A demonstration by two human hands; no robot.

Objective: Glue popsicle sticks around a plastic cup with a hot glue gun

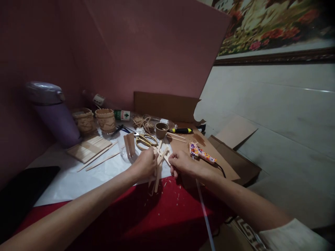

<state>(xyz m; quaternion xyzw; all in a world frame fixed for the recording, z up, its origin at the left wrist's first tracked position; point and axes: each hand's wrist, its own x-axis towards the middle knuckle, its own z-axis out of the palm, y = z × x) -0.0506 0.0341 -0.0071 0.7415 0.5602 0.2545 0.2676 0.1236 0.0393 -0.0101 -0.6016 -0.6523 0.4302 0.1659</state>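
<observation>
My left hand (146, 162) is closed at the front edge of the white sheet, with flat wooden craft sticks (158, 176) standing out from its fingers. Close to its right, my right hand (180, 161) is pinched beside the stick ends; what its fingertips hold is too small to make out. More loose sticks (162, 146) lie just beyond both hands. Gold-handled scissors (143, 147) rest behind my left hand, near a clear cup with brown sticks (129, 145). A flower-patterned glue gun (202, 154) lies on cardboard beyond my right forearm.
A small brown pot (162, 131), twine (143, 124) and a yellow-black utility knife (181, 130) sit at the back. Two decorated cups (105, 121), a purple bottle (56, 115) and stacked craft sticks (90, 149) stand left. Wood scraps litter the red cloth (167, 216).
</observation>
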